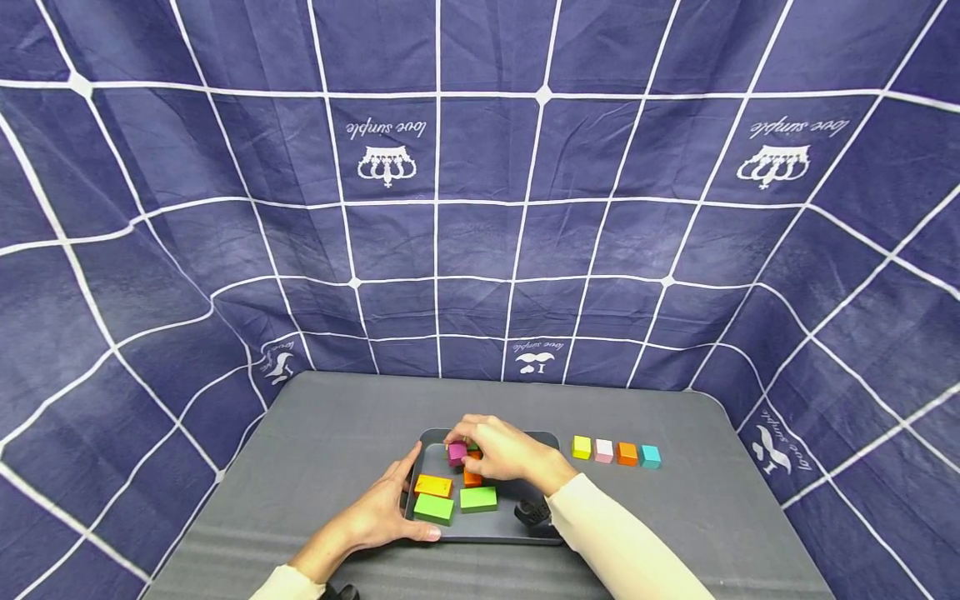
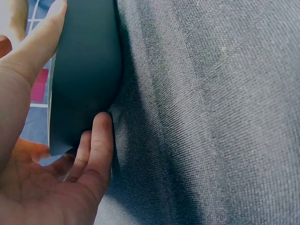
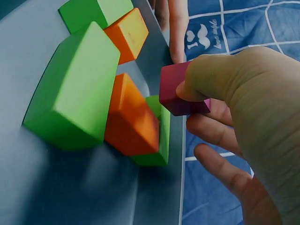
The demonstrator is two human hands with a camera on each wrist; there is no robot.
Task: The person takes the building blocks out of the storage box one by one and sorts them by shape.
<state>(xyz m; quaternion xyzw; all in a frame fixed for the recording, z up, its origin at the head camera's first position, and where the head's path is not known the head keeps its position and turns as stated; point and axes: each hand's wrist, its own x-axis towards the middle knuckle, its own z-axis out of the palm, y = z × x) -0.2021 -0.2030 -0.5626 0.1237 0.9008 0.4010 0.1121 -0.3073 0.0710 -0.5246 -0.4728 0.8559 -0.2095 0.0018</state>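
Note:
My right hand pinches a small purple cube between thumb and fingers, over the far left part of a grey tray. My left hand spreads around the tray's near left corner, its thumb along the front rim and its fingers against the outer wall. Inside the tray lie green blocks, an orange-yellow block and an orange block leaning close to a green one. The right hand partly hides the orange block in the head view.
Right of the tray, a yellow cube, pink cube, orange cube and turquoise cube stand in a row on the grey table. A dark blue checked cloth hangs behind and at both sides.

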